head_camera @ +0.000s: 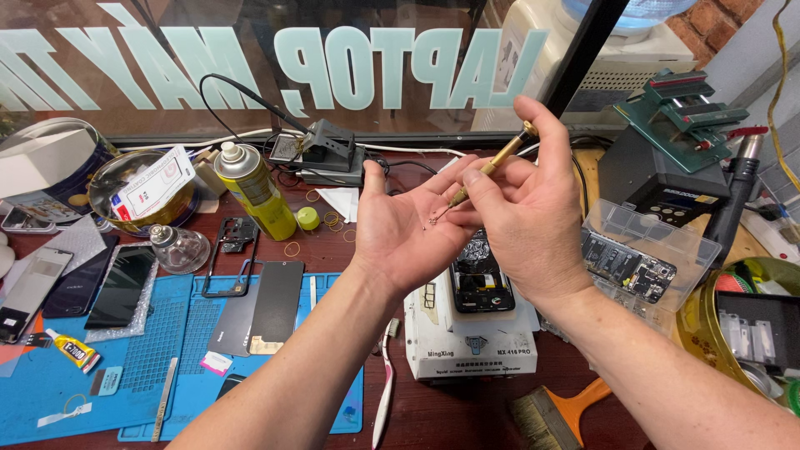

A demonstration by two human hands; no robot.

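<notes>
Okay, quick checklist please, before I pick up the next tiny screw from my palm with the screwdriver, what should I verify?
1. Left hand open, palm up and level: ok.
2. Small screws resting on the palm, away from its edge: ok, though too small to count.
3. Brass screwdriver pinched in the right hand, tip down at the screws: ok.
4. Tip actually carrying a screw: cannot tell.
5. Opened phone lying below the hands on the white box: ok.
6. Clear parts tray within reach at the right: ok.
</notes>
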